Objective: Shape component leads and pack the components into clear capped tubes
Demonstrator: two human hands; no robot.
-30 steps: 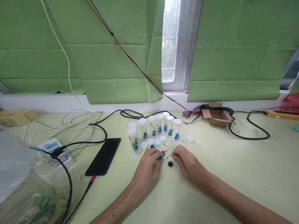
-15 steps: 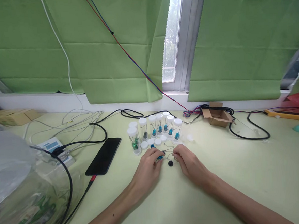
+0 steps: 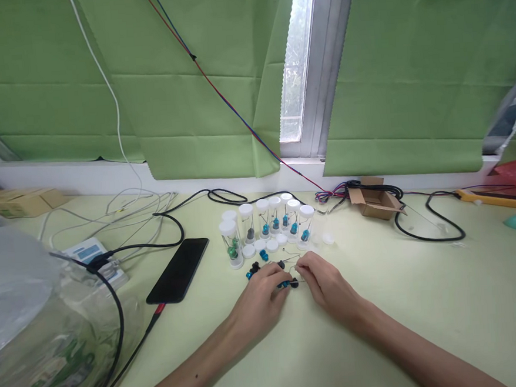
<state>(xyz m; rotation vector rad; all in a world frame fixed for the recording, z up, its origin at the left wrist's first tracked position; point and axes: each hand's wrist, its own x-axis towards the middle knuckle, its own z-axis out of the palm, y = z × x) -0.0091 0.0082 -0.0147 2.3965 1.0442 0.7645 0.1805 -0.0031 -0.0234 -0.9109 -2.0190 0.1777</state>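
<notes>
My left hand pinches a small blue component with wire leads just above the pale green table. My right hand is closed in a pinch at the other end of the same part, on its thin wire lead. A small black component lies between the two hands. Loose blue and black parts lie just beyond my left hand. Behind them stands a row of several clear vials with white caps, each holding a blue or green part, with loose white caps in front.
A black phone lies left of the vials with a black cable running past it. A clear plastic bag fills the near left. An open cardboard box and black cables sit at the back right, under the green blinds.
Both hands have drawn back toward me with the blue component. Loose blue and black parts that my left hand covered now show beyond it.
</notes>
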